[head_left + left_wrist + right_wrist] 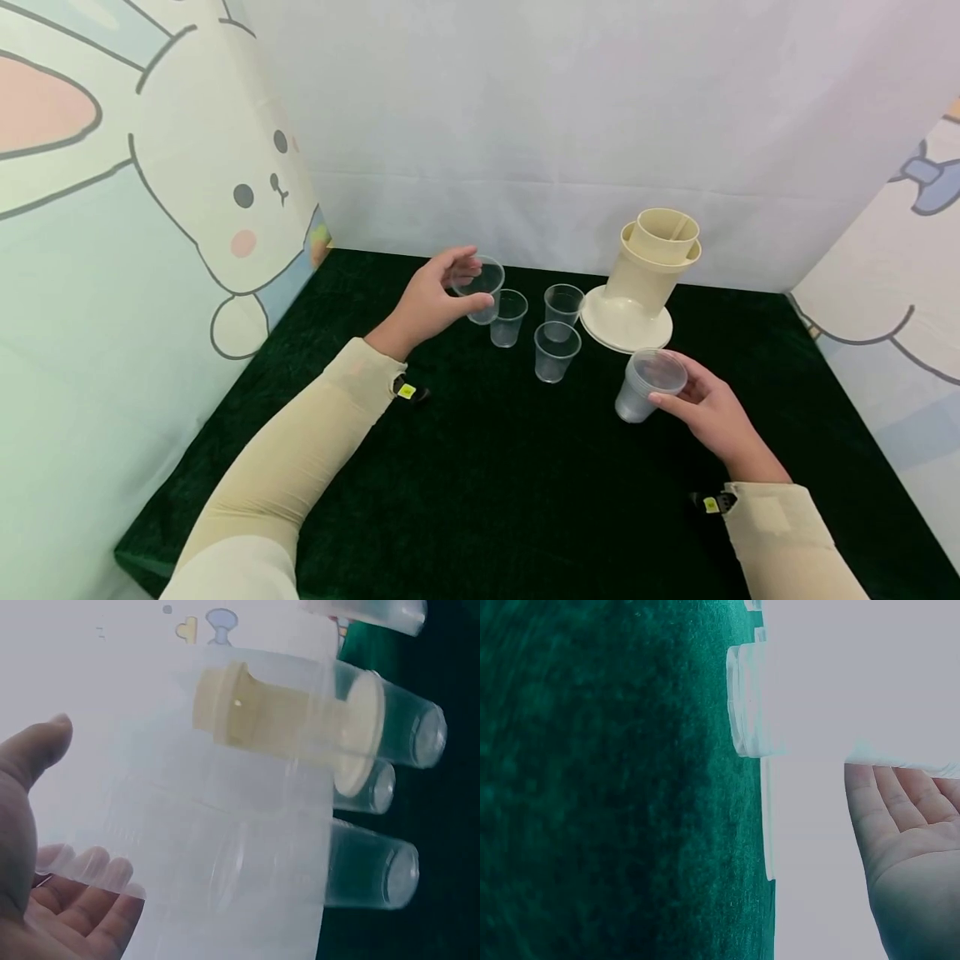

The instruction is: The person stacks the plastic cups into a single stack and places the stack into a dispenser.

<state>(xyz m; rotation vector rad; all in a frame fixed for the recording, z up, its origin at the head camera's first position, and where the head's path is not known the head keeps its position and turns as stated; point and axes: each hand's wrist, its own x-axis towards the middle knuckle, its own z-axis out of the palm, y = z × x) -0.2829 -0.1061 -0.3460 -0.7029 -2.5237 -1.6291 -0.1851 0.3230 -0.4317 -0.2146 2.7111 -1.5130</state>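
My left hand holds a clear plastic cup, thumb on the near side and fingers behind. That cup is at the back left, overlapping a standing clear cup in the head view. Two more clear cups, one farther back and one nearer, stand upright to its right. On the right, my right hand grips a stack of nested clear cups, tilted slightly. The right wrist view shows the fingers against the overexposed stack, its bottom above the cloth.
A cream cylindrical container with a smaller cream cup in its top stands on round cream plates at the back right. Dark green cloth covers the table. A white curtain hangs behind it.
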